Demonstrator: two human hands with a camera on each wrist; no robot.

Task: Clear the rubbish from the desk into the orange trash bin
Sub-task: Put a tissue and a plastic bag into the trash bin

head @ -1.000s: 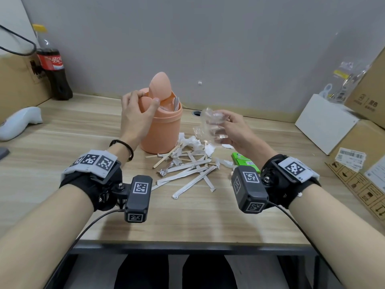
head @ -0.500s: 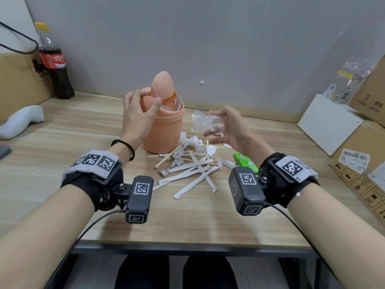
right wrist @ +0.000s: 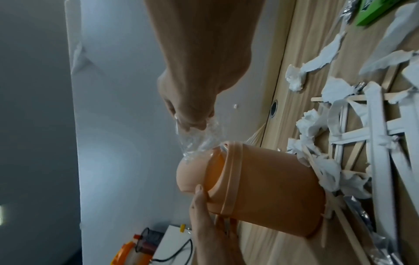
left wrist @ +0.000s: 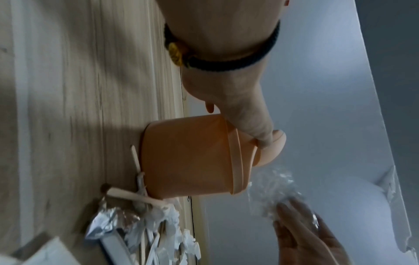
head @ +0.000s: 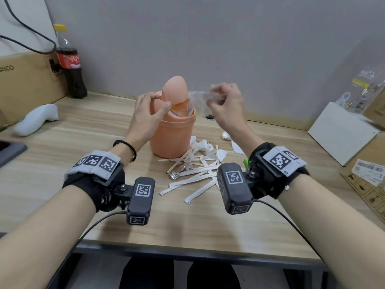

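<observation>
The orange trash bin (head: pixel 171 136) (left wrist: pixel 186 161) (right wrist: pixel 267 190) stands on the wooden desk (head: pixel 62 155), its swing lid (head: pixel 175 91) tipped upright. My left hand (head: pixel 149 110) grips the lid's lower edge, thumb on it, and holds it tipped. My right hand (head: pixel 226 105) pinches a crumpled clear plastic wrapper (head: pixel 198 99) (left wrist: pixel 269 188) (right wrist: pixel 197 141) just above the bin's opening on its right side. The wrapper's lower end touches the rim. A pile of rubbish (head: pixel 195 165) lies in front of the bin: white paper sleeves, wooden sticks, tissue scraps, a foil wrapper (head: pixel 177 172).
A cola bottle (head: pixel 69 63) and a cardboard box (head: pixel 25 80) stand at the back left, with a white controller (head: pixel 34 119) nearby. A white box (head: pixel 341 132) and cartons (head: pixel 370 180) fill the right side. A green packet (head: pixel 246 163) lies by my right wrist.
My right hand rose and moved left with the plastic wrapper, from beside the bin to over its opening. My left hand kept hold of the lid.
</observation>
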